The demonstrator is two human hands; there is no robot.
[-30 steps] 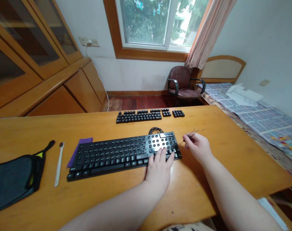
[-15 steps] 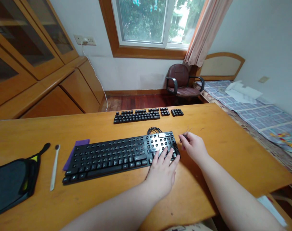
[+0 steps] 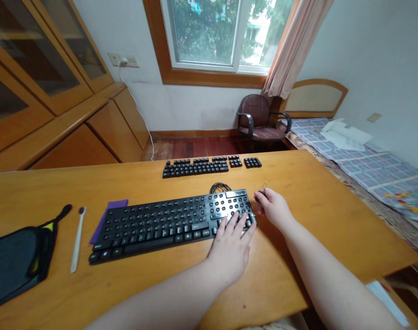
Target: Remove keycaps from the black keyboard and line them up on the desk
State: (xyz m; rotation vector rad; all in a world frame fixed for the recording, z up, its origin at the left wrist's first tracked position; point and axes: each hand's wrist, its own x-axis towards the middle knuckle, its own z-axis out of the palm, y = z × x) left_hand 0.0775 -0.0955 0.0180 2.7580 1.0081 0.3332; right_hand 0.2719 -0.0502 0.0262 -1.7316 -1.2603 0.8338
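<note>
Resting with fingers spread, the left hand touches the lower right end of the black keyboard, which lies across the middle of the tabletop. The right hand pinches a small dark tool with thin wires just beside that end. Loose keycaps stand in rows beyond; a toothbrush lies to the left.

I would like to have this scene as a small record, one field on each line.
Keyboard: many keys off, nearest row fitted
Left hand: spread over keyboard's right end
Right hand: pinches small wire tool beside keyboard
Loose keys: in rows beyond keyboard
Cable: coiled behind keyboard
Cloth: purple, showing at keyboard's left end
Brush: lying left of cloth
Pouch: dark, left of brush
</note>
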